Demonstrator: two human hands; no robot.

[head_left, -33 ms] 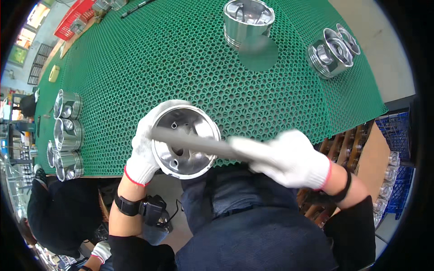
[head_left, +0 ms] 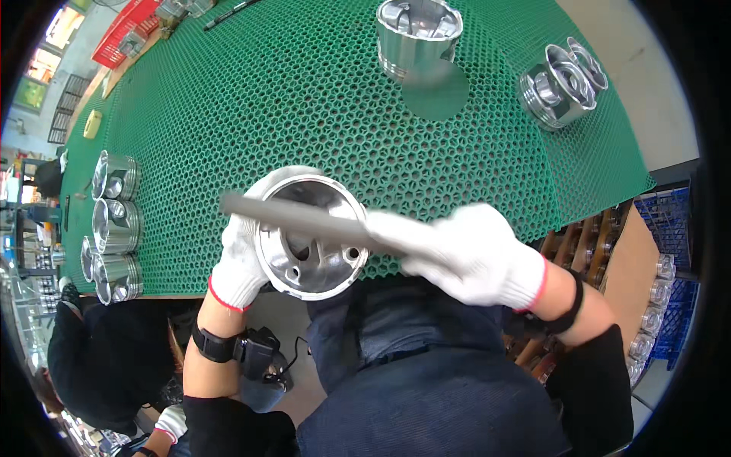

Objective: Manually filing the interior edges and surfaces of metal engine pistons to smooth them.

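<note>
My left hand (head_left: 242, 259), in a white knit glove with a red cuff, is wrapped round the side of a silver metal piston (head_left: 327, 273). The piston's hollow side faces up at the front edge of the green mat (head_left: 320, 114). In my right hand (head_left: 480, 259), gloved the same way, is a long flat grey file (head_left: 297, 217), blurred by motion. It lies across the piston's opening, and its far end reaches past the left side of the rim. Whether the file touches the rim, I cannot tell.
Beyond my hands stands another piston (head_left: 417, 49); more pistons (head_left: 560, 91) are at the right. Several pistons (head_left: 116, 226) line the mat's left edge. A red basket (head_left: 126, 42) and a black pen (head_left: 231, 14) lie far left. Blue crates (head_left: 674, 228) stand right; a co-worker's gloved hand (head_left: 171, 423) shows lower left.
My right hand has moved left and slightly away from me, sliding the file further across the piston and past its left rim. My left hand and the piston have barely moved.
</note>
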